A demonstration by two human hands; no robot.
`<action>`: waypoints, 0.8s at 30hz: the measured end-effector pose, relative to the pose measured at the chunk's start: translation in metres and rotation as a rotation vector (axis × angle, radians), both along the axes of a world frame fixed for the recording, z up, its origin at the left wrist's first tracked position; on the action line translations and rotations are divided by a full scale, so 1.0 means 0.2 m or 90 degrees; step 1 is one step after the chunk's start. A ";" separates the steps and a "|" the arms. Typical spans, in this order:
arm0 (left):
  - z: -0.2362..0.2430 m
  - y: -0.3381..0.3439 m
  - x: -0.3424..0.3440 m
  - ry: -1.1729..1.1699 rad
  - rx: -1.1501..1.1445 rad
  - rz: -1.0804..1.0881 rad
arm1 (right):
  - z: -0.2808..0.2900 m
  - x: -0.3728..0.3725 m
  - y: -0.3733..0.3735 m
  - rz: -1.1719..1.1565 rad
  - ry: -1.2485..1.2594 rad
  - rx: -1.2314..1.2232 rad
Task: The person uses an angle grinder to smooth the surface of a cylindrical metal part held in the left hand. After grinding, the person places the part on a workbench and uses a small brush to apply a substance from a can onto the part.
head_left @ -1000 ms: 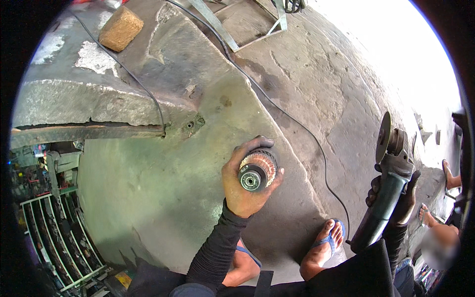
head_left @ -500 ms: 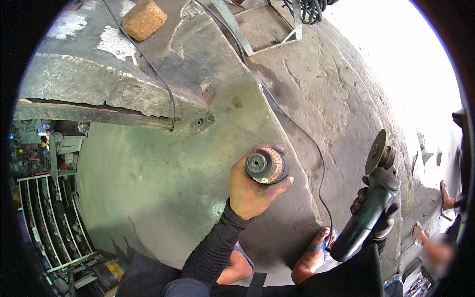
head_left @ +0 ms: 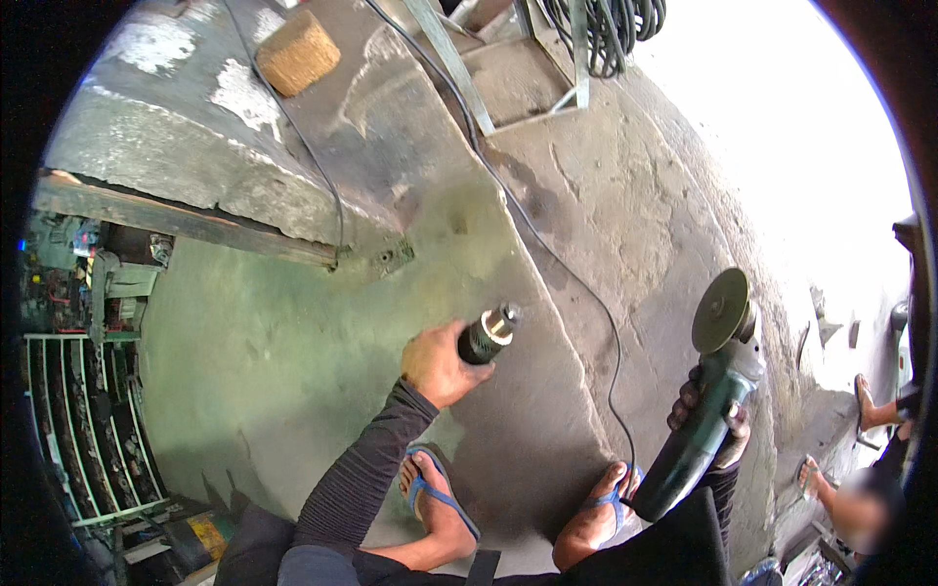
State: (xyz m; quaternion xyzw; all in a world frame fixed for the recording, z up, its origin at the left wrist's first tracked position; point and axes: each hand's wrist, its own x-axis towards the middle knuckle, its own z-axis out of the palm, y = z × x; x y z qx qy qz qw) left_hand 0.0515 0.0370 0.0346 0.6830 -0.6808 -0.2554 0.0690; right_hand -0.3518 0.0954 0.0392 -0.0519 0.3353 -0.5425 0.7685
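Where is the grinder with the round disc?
In the head view, the grinder is right of centre, held in the right hand, near the right foot.

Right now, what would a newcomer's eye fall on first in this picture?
Probably the grinder, its disc toward the top, in the right hand at the picture's right. Next, the dark cylinder with a shiny end, in the left hand near the middle. The tan block at the upper left also stands out.

There is one angle grinder [head_left: 704, 422], one abrasive disc [head_left: 721, 311], one motor armature [head_left: 483, 338] and the wearer's two blue flip-flops [head_left: 437, 496].
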 end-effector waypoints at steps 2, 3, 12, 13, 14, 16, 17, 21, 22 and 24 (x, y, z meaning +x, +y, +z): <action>-0.10 0.03 0.07 -0.088 0.043 -0.019 | -0.01 -0.02 0.00 0.020 0.028 -0.018; -0.13 0.06 0.09 -0.129 0.057 -0.028 | -0.01 -0.03 0.00 0.028 0.039 -0.027; -0.16 0.07 0.12 -0.235 0.205 -0.109 | -0.03 -0.10 -0.07 0.014 0.061 -0.041; -0.10 0.02 0.12 -0.235 0.209 -0.136 | -0.03 -0.12 -0.09 0.018 0.081 -0.047; -0.02 -0.03 0.13 -0.234 0.218 -0.164 | -0.03 -0.13 -0.11 0.014 0.090 -0.058; 0.19 -0.25 0.17 -0.225 0.100 -0.148 | -0.03 -0.15 -0.15 0.005 0.089 -0.077; 0.33 -0.40 0.20 -0.224 -0.016 -0.113 | -0.03 -0.15 -0.17 0.000 0.087 -0.074; 1.03 -1.14 0.31 -0.209 -0.580 -0.089 | -0.04 -0.15 -0.23 -0.025 0.106 -0.092; 1.20 -1.31 0.33 -0.310 -0.645 -0.061 | -0.05 -0.15 -0.25 -0.027 0.110 -0.099; 1.53 -1.63 0.39 -0.357 -0.548 0.040 | -0.06 -0.14 -0.26 -0.024 0.100 -0.096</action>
